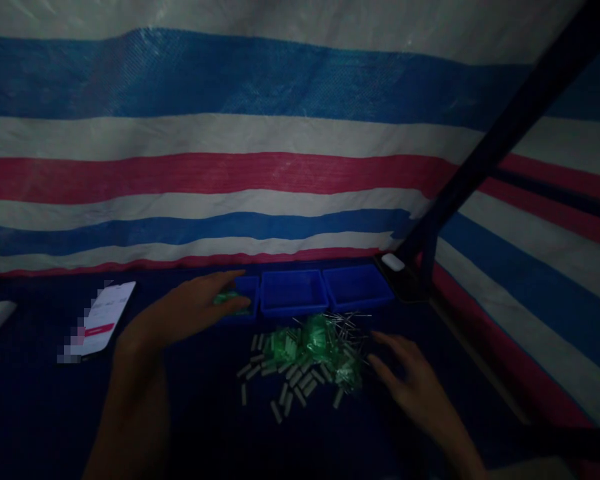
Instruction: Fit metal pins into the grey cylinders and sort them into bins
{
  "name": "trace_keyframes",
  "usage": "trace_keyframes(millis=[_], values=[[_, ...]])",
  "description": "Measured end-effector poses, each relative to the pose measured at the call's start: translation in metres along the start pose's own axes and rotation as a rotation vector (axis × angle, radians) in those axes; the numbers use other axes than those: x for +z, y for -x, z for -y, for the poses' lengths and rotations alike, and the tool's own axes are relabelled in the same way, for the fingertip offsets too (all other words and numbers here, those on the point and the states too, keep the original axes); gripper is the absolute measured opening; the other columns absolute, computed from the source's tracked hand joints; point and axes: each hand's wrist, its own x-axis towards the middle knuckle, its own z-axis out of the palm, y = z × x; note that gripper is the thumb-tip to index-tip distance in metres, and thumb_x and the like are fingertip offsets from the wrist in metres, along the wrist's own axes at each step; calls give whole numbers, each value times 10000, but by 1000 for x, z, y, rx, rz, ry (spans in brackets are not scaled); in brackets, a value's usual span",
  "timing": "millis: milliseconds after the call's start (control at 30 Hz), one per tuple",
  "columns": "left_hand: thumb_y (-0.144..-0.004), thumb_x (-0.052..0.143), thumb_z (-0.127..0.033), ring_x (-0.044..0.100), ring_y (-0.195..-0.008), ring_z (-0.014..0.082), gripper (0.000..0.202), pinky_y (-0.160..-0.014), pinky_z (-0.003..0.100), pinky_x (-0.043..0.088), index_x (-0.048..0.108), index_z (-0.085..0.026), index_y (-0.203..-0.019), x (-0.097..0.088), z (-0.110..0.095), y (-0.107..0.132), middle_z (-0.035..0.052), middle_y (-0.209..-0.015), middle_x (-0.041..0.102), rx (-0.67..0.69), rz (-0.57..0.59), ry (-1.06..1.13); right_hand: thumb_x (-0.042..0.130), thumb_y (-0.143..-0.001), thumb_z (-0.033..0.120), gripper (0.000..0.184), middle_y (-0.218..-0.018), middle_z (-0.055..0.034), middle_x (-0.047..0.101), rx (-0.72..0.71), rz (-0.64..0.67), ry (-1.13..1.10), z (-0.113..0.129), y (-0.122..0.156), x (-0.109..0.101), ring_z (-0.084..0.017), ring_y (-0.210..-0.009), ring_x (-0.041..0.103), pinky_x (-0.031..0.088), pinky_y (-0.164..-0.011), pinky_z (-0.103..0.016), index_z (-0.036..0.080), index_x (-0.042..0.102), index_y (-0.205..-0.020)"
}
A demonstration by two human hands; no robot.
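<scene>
My left hand (195,308) reaches over the leftmost blue tray (250,288) and pinches a small green piece between thumb and fingers. A heap of small green pieces (313,343), thin metal pins (347,321) and short pale tubes (285,390) lies on the dark table in front of the trays. At the right edge of that heap my right hand (405,373) rests, its fingers spread and touching the green pieces. Two more blue trays, middle (293,292) and right (356,285), stand side by side behind the heap.
A lit phone (103,319) lies on the table at the left. A striped blue, white and red tarp (230,167) hangs behind the table. A dark slanting pole (505,133) rises from a base with a small white object (393,261) at the right.
</scene>
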Motion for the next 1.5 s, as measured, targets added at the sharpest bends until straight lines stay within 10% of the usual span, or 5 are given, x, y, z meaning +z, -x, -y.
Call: trace_keyframes(millis=[300, 633, 967, 1200, 1500], values=[[-826, 372, -527, 472, -1161, 256, 552, -955, 396, 374, 418, -231, -1289, 9, -16, -7, 72, -1307, 480, 0, 144, 18, 551, -747, 273, 563, -1222, -80, 501, -149, 130, 132, -4, 7, 33, -268, -1195, 379, 339, -956, -503, 273, 388, -1287], [-821, 398, -519, 509, -1105, 217, 506, -959, 352, 363, 470, -249, -1243, 17, -44, -5, 35, -1229, 552, 110, 116, 25, 531, -777, 250, 481, -1030, -47, 538, -120, -223, -563, 46, -22, 35, -159, -903, 568, 471, -796, -332, 245, 276, -1184], [-848, 340, -439, 549, -582, 115, 391, -533, 223, 432, 601, -167, -745, 15, -70, -5, 2, -637, 607, 166, -168, 598, 426, -677, 27, 235, -966, -29, 498, -931, -366, -251, 156, -71, 35, -188, -953, 465, 417, -802, -373, 218, 538, -757], [-813, 492, -364, 588, -721, 136, 254, -622, 233, 471, 616, -178, -935, 5, -55, -5, 30, -834, 644, 213, -644, 385, 516, -744, 156, 195, -1023, -59, 441, -660, -194, -431, 171, -76, 55, -200, -1035, 427, 378, -887, -401, 231, 613, -896], [-856, 437, -179, 562, -890, 120, 245, -751, 259, 482, 623, -248, -1000, 10, -62, -2, 32, -1020, 576, 561, -686, 1, 539, -774, 378, 225, -660, 26, 451, -314, 86, -896, 161, -89, 43, -94, -602, 419, 352, -543, -220, 182, 571, -669]])
